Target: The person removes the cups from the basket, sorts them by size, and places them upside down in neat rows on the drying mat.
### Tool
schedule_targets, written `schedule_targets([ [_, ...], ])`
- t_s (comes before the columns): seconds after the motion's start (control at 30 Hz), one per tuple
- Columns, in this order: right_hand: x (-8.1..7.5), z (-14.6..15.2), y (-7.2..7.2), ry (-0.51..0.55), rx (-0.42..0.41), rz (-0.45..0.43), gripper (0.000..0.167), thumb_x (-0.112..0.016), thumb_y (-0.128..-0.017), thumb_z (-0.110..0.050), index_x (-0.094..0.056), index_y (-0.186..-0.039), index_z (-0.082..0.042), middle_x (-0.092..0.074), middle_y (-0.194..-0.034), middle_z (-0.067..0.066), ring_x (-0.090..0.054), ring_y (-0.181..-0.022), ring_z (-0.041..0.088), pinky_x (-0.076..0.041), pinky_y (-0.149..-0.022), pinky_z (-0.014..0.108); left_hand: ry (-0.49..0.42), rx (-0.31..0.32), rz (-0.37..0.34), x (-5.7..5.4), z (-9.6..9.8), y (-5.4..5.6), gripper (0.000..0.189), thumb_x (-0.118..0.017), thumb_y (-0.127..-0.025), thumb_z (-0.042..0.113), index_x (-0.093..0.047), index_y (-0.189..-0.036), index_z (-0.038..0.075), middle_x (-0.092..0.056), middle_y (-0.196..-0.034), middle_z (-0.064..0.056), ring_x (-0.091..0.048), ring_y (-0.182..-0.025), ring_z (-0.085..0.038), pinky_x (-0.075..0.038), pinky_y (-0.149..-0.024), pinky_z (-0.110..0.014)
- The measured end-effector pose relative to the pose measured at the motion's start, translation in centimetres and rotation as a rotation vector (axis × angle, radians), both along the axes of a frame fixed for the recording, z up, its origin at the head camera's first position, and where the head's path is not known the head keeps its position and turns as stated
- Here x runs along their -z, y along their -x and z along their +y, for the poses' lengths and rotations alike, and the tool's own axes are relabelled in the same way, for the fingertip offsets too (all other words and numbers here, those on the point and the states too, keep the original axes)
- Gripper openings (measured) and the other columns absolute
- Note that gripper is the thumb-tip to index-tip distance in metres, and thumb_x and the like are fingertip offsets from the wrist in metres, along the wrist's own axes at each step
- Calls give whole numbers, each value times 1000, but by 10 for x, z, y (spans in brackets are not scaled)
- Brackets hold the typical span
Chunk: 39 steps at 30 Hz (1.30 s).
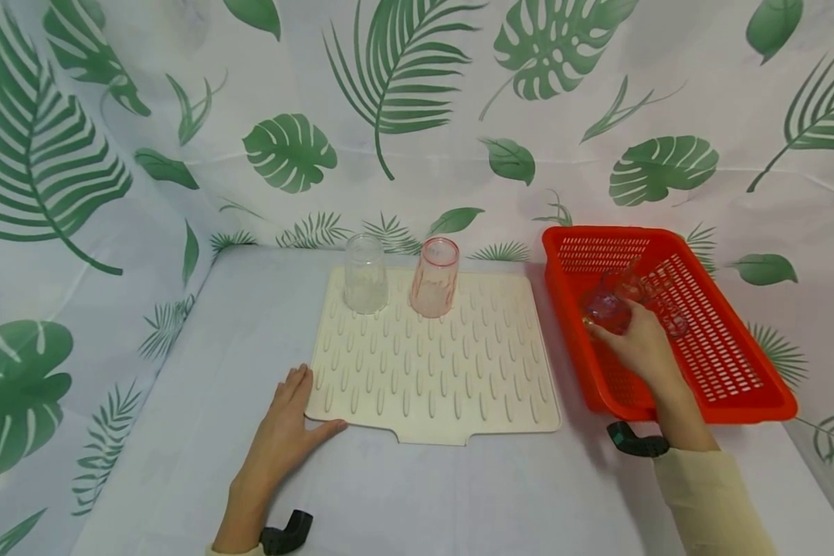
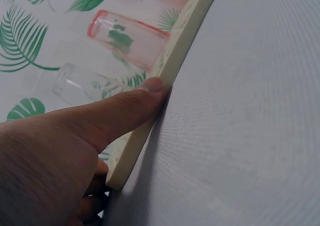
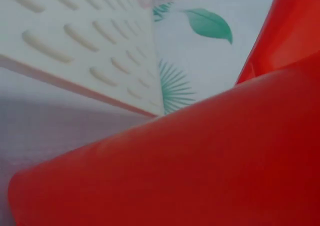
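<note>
My left hand (image 1: 285,432) rests at the near left corner of a cream drying mat (image 1: 486,347) with raised ridges, fingers along its left side. Its thumb (image 2: 125,106) lies on the mat's front edge in the left wrist view. On the mat's far part stand a clear glass (image 1: 366,282) and a pink glass (image 1: 435,286), side by side. Inside the red basket (image 1: 577,363), my right hand (image 1: 639,344) has thumb and fingers around a purple-tinted glass (image 1: 605,303). The right wrist view shows the basket's wall (image 3: 165,171) but not the hand.
More clear and reddish glassware (image 1: 628,286) lies in the basket beside the right hand. The basket's high rim stands just right of the mat. A leaf-patterned cloth (image 1: 417,154) rises behind the pale table (image 1: 389,502).
</note>
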State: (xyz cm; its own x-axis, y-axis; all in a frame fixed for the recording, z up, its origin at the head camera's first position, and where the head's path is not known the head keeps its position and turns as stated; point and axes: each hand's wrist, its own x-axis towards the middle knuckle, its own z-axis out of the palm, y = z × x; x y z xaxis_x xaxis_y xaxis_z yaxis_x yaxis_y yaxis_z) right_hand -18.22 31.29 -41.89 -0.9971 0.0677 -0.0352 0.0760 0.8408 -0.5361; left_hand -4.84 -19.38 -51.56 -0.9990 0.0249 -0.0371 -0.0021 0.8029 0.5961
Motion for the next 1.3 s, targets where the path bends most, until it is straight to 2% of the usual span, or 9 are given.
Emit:
schedule_targets([
  [0.17,2,0,4,-8,-21,14,81,-68,-94,-40,-34,-147,11,-56,-128,36,-64,-96,45,-59,-83,59,-7,0,4,-1,0,0,108,-80,-79,53,-27,-156,-2,-24,-165,-22,-17,-155,-40,-17,-126,-57],
  [0.5,5,2,9,-36,-44,2,79,-66,-95,-42,-34,-146,10,-55,-128,35,-63,-96,44,-58,-86,60,-5,-6,-7,-2,1,0,107,-80,-80,52,-27,-157,-1,-23,-165,-22,-16,-155,-41,-19,-125,-59],
  [0.8,5,2,7,-40,7,-24,86,-68,-93,-44,-32,-148,11,-53,-129,36,-60,-99,45,-58,-86,60,0,-3,-2,-3,1,-1,107,-80,-80,53,-28,-156,-2,-24,-164,-23,-17,-154,-42,-19,-124,-59],
  [1.07,5,1,2,-32,-18,16,77,-69,-92,-43,-43,-142,9,-61,-122,33,-64,-95,40,-61,-83,56,-3,-4,-1,-3,1,-1,107,-79,-80,53,-28,-156,-2,-24,-164,-24,-17,-154,-43,-20,-123,-61],
  [1.3,4,2,0,-44,-12,-23,82,-67,-93,-47,-39,-145,10,-58,-126,35,-61,-101,43,-57,-90,60,-12,-9,-16,-1,1,-1,109,-78,-80,55,-26,-157,-2,-22,-165,-22,-15,-155,-41,-18,-125,-59],
])
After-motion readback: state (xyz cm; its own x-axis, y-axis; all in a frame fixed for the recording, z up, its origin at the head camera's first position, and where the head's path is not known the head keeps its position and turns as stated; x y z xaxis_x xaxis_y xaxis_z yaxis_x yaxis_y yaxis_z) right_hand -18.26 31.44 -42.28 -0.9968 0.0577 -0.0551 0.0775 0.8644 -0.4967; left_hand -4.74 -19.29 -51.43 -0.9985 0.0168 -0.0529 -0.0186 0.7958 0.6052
